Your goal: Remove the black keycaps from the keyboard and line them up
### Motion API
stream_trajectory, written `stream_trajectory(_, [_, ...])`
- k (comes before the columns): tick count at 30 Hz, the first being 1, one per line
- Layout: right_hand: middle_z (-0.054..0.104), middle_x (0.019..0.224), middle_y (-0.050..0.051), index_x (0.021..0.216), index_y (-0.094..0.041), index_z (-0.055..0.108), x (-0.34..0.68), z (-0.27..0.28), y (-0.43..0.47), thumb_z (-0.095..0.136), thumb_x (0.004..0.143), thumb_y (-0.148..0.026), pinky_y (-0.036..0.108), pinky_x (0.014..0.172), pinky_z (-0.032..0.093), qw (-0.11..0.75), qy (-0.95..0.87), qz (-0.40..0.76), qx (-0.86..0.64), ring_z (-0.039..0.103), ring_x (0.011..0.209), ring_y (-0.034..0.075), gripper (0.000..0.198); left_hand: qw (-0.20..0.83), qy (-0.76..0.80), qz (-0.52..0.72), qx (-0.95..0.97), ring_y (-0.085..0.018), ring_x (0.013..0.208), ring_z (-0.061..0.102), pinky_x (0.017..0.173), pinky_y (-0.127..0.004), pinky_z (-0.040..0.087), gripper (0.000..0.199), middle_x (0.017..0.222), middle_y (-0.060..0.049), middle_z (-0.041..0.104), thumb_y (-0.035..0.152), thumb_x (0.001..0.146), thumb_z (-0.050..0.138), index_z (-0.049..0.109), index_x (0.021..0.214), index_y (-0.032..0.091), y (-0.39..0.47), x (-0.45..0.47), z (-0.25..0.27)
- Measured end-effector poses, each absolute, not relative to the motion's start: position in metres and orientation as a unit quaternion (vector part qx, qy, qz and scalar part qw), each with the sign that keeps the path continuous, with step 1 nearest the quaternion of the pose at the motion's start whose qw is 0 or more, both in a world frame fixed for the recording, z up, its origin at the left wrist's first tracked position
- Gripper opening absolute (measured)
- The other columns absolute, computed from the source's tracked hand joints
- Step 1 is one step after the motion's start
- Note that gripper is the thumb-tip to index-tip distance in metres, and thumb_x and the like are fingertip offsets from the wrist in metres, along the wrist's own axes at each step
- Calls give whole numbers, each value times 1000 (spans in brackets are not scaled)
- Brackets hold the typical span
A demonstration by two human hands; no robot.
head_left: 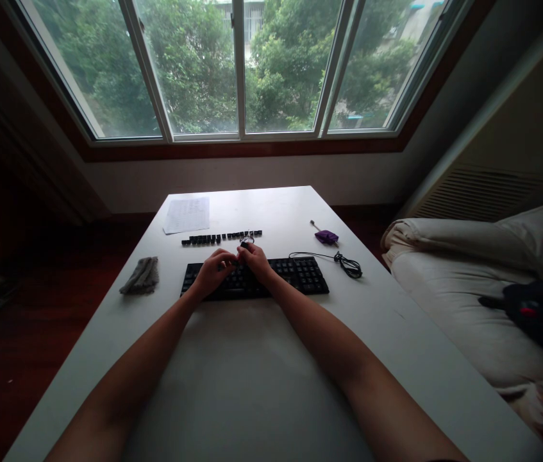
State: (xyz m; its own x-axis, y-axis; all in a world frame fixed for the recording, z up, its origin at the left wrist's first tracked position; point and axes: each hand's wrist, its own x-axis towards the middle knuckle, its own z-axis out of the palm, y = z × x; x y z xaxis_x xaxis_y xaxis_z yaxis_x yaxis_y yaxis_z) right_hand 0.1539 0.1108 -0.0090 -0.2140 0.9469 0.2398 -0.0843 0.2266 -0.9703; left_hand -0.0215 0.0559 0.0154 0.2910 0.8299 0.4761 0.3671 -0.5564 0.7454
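Note:
A black keyboard (300, 273) lies across the white table in front of me, partly hidden under my hands and forearms. Above its upper edge, my right hand (254, 258) is closed around what looks like a wire keycap puller (248, 239), whose thin loops stick out past the fingers. Close against it on the left, my left hand (216, 269) has its fingers pinched together near the puller; what they hold is too small to make out. Just beyond the keyboard, several black keycaps (204, 239) stand in a row.
A grey cloth (140, 276) lies left of the keyboard, and a printed paper sheet (187, 214) at the far left. To the right are a coiled black cable (348, 264), a purple cloth item (327, 237) and a thin brush-like stick (315, 225). A pale sofa (434, 276) stands beside the table.

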Motion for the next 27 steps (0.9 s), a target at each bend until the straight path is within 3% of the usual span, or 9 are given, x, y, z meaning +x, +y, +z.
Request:
stream_trajectory(15, [64, 64, 1, 74, -18, 60, 154, -10, 111, 59, 85, -47, 26, 61, 46, 512, -592, 503, -366, 57, 57, 12, 31, 234, 435, 491, 717, -14, 80, 63, 75, -29, 52, 19, 102, -5, 66, 30, 86, 64, 67, 102, 20, 54, -19, 16])
stream_trajectory(21, [65, 66, 2, 75, -18, 59, 153, -12, 111, 59, 85, -47, 26, 62, 47, 510, -593, 505, -365, 58, 58, 13, 31, 241, 527, 482, 657, -15, 69, 64, 64, -26, 50, 27, 81, -1, 69, 39, 85, 64, 66, 106, 21, 56, -26, 10])
stream_trajectory(27, [65, 66, 1, 78, -18, 59, 153, -14, 114, 61, 84, -47, 25, 59, 47, 509, -591, 507, -367, 57, 56, 12, 30, 210, 580, 453, 643, -18, 79, 67, 74, -30, 53, 35, 98, -5, 74, 40, 87, 60, 68, 116, 22, 71, -38, 15])
